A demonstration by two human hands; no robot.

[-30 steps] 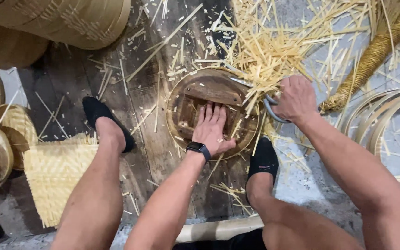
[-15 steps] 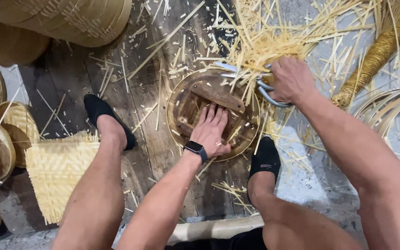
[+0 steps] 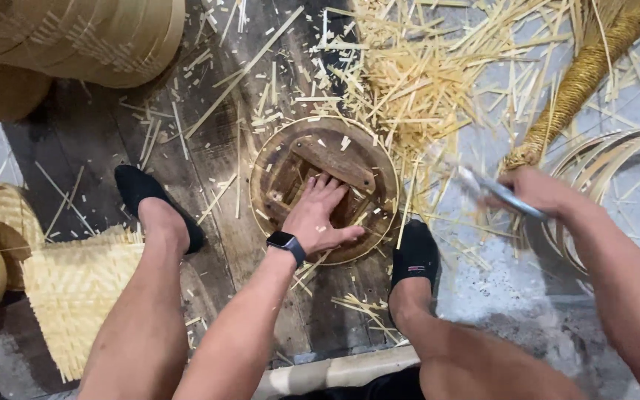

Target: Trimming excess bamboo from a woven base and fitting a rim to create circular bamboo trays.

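Left hand [image 3: 320, 215] flat inside round basket [image 3: 268, 159]; right hand [image 3: 538, 191] grips shears [image 3: 499, 191].

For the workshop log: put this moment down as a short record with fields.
setting: dark plank floor strewn with pale bamboo strips
left hand: left hand pressed flat, fingers spread, inside a round wooden form
right hand: right hand closed round a blurred metal tool, clear of the form
feet: black socks either side of the form
nearby: woven bamboo mat, stacked round baskets, bent hoops
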